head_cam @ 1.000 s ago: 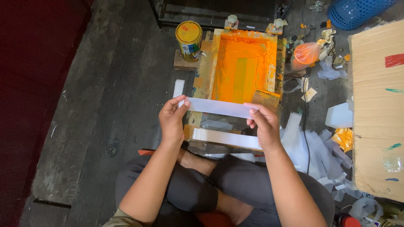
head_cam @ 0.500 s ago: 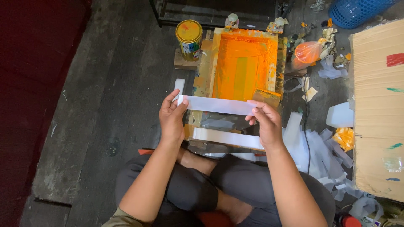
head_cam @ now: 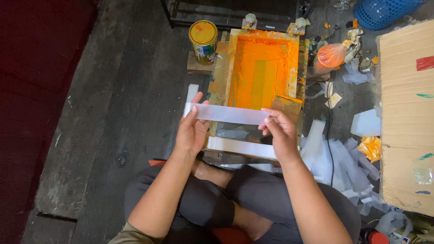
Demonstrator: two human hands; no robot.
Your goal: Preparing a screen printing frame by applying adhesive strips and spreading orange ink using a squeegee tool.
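- Landmark: printing frame (head_cam: 260,86), wooden, orange ink across its mesh, lying flat on the dark plank floor (head_cam: 113,113) in front of the seated person.
- White strip (head_cam: 228,114) is held level over the frame's near end, stretched between both hands.
- Left hand (head_cam: 192,129): fingers pinched shut on the strip's left end, just past the frame's left edge.
- Right hand (head_cam: 280,133): fingers pinched shut on the strip's right end, above the frame's near right corner.
- Second white strip (head_cam: 242,147) lies along the frame's near edge, under the hands.
- Left of frame: open bare floor, lots of room.
- Yellow tin can (head_cam: 203,40), round with a printed band, sits at the frame's far left corner.
- Right of frame: tight. Orange plastic bag (head_cam: 331,55), loose white strips (head_cam: 337,158), then a brown cardboard sheet (head_cam: 407,113) with small red and green marks.
- Blue basket (head_cam: 384,11) sits beyond the frame's far right.
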